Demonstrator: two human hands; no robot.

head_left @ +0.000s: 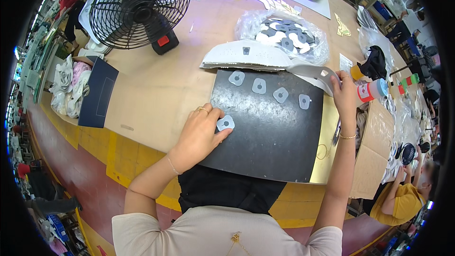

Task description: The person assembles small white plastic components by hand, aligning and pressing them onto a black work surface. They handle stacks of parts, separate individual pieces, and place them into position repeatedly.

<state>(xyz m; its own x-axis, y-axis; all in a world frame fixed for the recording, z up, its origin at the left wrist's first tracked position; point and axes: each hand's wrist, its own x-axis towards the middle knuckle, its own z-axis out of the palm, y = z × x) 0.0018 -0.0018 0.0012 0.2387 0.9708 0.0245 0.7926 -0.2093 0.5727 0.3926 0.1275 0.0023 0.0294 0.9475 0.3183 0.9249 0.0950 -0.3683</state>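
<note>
Beige shirt (pixel 208 232); left hand (pixel 199 132) pinching grey patch (pixel 226 123), right hand (pixel 345 92) gripping white panel (pixel 310 72); bag (pixel 321 56) of grey-white pieces (pixel 287 35)

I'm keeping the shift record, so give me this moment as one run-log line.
left hand: touching gray patch | right hand: holding curved pale piece | black board: four more patches in a row

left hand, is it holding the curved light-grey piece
No, the left hand pinches a small grey patch at the black board, while the right hand holds the curved light-grey piece.
</note>
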